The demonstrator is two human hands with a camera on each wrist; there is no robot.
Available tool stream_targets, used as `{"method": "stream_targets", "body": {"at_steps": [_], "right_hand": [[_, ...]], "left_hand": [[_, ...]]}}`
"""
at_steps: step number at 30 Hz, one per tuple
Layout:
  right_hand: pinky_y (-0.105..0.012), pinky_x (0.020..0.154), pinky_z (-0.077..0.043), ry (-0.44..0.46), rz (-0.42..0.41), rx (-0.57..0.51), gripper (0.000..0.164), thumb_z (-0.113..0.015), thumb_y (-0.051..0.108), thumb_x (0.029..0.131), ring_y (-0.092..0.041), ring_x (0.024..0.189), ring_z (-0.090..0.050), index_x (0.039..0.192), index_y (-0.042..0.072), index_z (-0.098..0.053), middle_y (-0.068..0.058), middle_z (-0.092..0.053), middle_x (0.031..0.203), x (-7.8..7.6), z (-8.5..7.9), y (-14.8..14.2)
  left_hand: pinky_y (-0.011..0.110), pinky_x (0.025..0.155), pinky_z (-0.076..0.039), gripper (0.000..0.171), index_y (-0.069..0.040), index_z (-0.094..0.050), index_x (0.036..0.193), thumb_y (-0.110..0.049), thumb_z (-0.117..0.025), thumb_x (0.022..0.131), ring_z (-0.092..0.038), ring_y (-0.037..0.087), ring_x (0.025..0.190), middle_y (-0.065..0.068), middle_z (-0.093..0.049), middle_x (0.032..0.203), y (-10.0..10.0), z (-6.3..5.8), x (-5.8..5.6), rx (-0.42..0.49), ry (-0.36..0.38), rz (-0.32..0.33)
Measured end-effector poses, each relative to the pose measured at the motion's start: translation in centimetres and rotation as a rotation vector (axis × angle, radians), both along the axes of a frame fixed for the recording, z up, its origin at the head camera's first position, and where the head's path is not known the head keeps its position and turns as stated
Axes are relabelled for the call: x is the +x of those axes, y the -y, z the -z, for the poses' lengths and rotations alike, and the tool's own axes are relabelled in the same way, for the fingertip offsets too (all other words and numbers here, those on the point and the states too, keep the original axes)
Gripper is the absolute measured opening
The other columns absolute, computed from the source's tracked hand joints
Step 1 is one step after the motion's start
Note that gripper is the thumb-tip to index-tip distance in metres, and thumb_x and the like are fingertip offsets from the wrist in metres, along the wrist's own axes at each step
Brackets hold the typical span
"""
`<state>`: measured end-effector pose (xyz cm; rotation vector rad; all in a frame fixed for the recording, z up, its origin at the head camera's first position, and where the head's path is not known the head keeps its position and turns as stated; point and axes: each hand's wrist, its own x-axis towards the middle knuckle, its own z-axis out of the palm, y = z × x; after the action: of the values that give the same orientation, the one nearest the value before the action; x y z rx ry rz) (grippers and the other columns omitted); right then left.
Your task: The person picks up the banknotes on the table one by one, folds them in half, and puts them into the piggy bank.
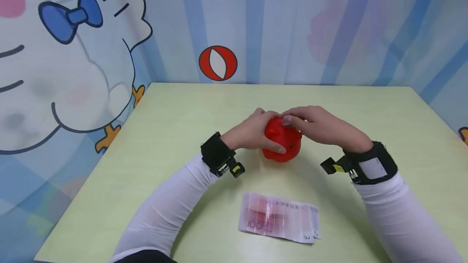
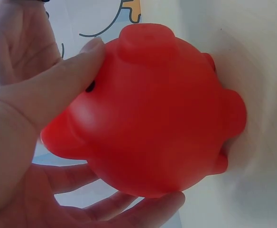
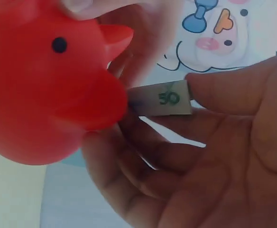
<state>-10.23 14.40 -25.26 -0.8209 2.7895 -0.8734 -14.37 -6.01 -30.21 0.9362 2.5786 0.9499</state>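
A red piggy bank [image 1: 282, 134] stands on the table between both hands. My left hand [image 1: 252, 130] grips it from the left, with the thumb across its face and the fingers curled round the other side, as the left wrist view shows. Over its top right is my right hand [image 1: 325, 127]. In the right wrist view, that hand's thumb and finger pinch a small folded banknote [image 3: 169, 98] marked 50. The note's inner end meets the top of the bank between its ears, and that end is hidden. Other right fingertips rest against the bank.
A stack of pink banknotes [image 1: 276, 218] marked 100 lies on the pale yellow table [image 1: 175, 133], in front of the piggy bank. Behind the table hangs a blue striped backdrop [image 1: 285, 23] with cartoon figures. Both wrists wear black straps with small cameras.
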Motion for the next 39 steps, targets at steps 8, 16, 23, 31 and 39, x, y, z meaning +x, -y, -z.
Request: {"method": "stream_targets", "body": {"at_steps": [8,16,23,31,39], "right_hand": [[-0.035,0.077,-0.056,-0.113,-0.018,-0.046,0.031,-0.056,0.031,0.099,-0.019,0.092,-0.063,0.118,0.010,-0.070,-0.003,-0.070,0.102,-1.2,1.5,0.6],[-0.039,0.080,-0.056,-0.029,0.009,-0.021,0.032,-0.052,0.026,0.101,-0.023,0.092,-0.062,0.119,0.005,-0.067,-0.008,-0.069,0.104,-0.9,1.2,-0.1],[-0.035,0.075,-0.057,-0.148,0.009,-0.027,0.022,-0.064,0.017,0.095,-0.021,0.090,-0.061,0.113,0.005,-0.069,-0.006,-0.067,0.099,-1.9,2.6,0.2],[-0.029,0.063,-0.055,-0.285,0.089,0.004,0.013,-0.072,0.016,0.088,-0.018,0.076,-0.061,0.098,0.009,-0.073,-0.003,-0.068,0.086,-2.1,3.2,0.4],[-0.032,0.069,-0.059,-0.292,-0.084,0.179,0.019,-0.075,0.011,0.085,-0.026,0.091,-0.063,0.103,0.004,-0.076,-0.011,-0.067,0.100,-0.7,1.4,0.2]], "left_hand": [[0.023,0.072,-0.056,0.083,-0.015,-0.043,0.140,-0.034,-0.087,0.072,-0.044,0.016,0.116,0.002,-0.048,0.123,0.2,0.2,0.2,0.017,-0.008,0.006],[0.023,0.072,-0.056,0.085,-0.015,-0.041,0.141,-0.033,-0.087,0.071,-0.046,0.017,0.116,0.004,-0.046,0.125,0.1,0.2,0.3,0.008,0.001,-0.008],[0.023,0.073,-0.056,0.086,-0.015,-0.041,0.140,-0.033,-0.088,0.071,-0.046,0.016,0.115,0.003,-0.047,0.125,0.3,0.3,0.3,-0.002,-0.005,-0.006],[0.023,0.073,-0.056,0.087,-0.016,-0.040,0.141,-0.036,-0.087,0.070,-0.046,0.017,0.116,0.004,-0.046,0.126,0.3,0.2,0.3,-0.001,0.004,-0.007],[0.023,0.073,-0.056,0.090,-0.016,-0.039,0.143,-0.036,-0.088,0.070,-0.047,0.017,0.115,0.005,-0.046,0.127,0.2,0.2,0.1,-0.010,0.000,-0.023]]}}
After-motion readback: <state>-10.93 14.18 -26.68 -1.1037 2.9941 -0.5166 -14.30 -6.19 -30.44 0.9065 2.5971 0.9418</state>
